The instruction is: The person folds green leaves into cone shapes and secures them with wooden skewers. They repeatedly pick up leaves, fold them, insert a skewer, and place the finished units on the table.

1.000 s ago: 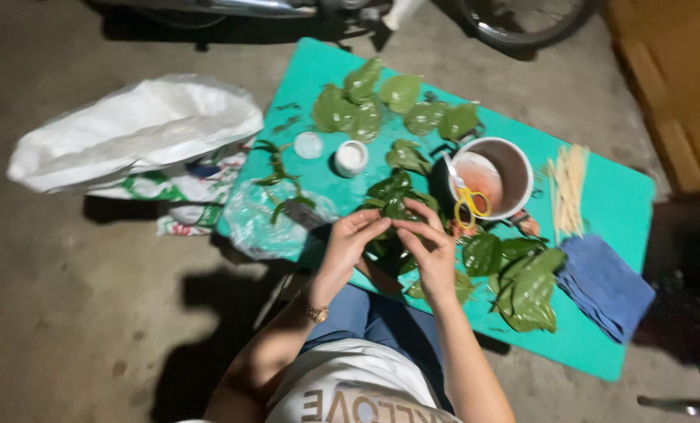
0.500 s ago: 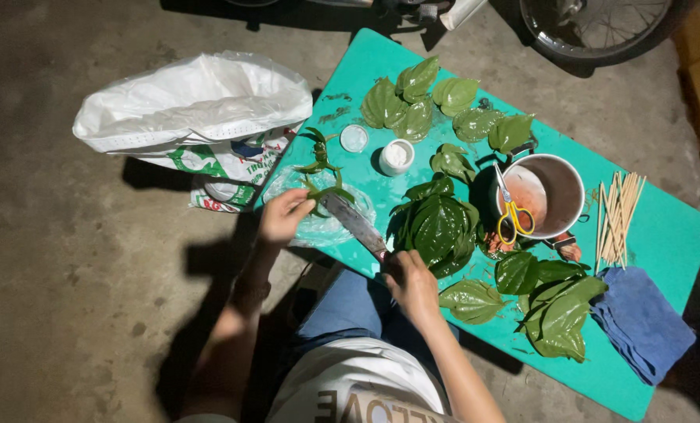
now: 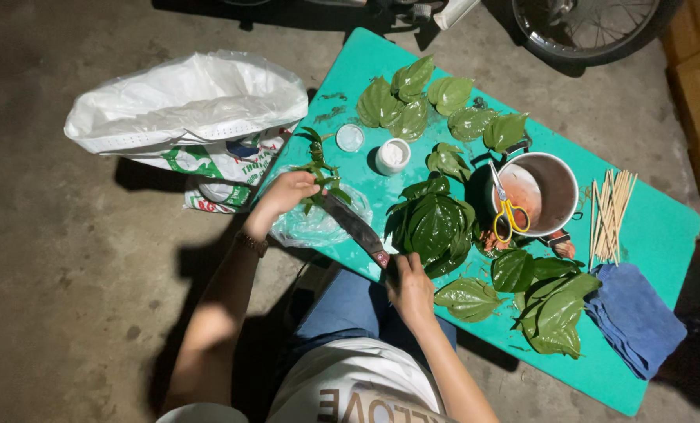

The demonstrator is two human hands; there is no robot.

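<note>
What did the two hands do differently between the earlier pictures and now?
The hands parted from the leaf pile. The left hand went out to the leaf scraps on the clear bag; the right hand took up the knife. Pot, scissors and sticks stayed.

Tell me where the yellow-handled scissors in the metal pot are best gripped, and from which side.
Probably by the yellow finger loops, coming from above. The scissors lean inside the metal pot with the loops near the front rim and the blades pointing toward the far wall, so the loops are the free, blunt end; the right hand is closest.
</note>
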